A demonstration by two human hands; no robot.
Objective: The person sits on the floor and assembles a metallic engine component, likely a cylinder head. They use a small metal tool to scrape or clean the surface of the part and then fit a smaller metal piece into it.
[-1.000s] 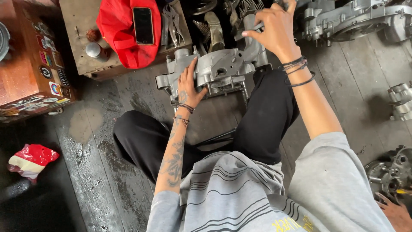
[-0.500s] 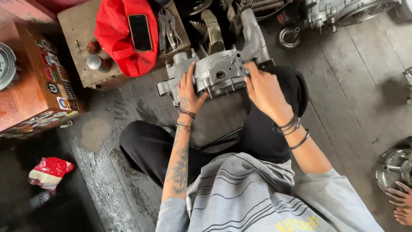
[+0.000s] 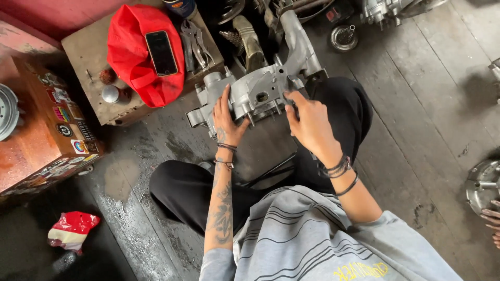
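I sit on the floor with a grey metal engine casing (image 3: 259, 88) in front of my crossed legs. My left hand (image 3: 227, 120) grips the casing's near left edge, fingers over its top. My right hand (image 3: 308, 122) holds the casing's near right side, fingers curled against the metal. Both wrists wear dark bands. Whether the casing rests on my knees or on the floor is hidden.
A low wooden box (image 3: 99, 78) at upper left carries a red cloth bag (image 3: 136, 65), a phone (image 3: 161, 52), pliers (image 3: 194, 44) and small round parts. A stickered wooden crate (image 3: 49, 135) stands left. Engine parts lie at top and right; another person's toes (image 3: 489, 221) show at right.
My right hand came back from the parts at the top right and now holds the casing's right side. The left hand stayed on the casing. The view shifted down and right.
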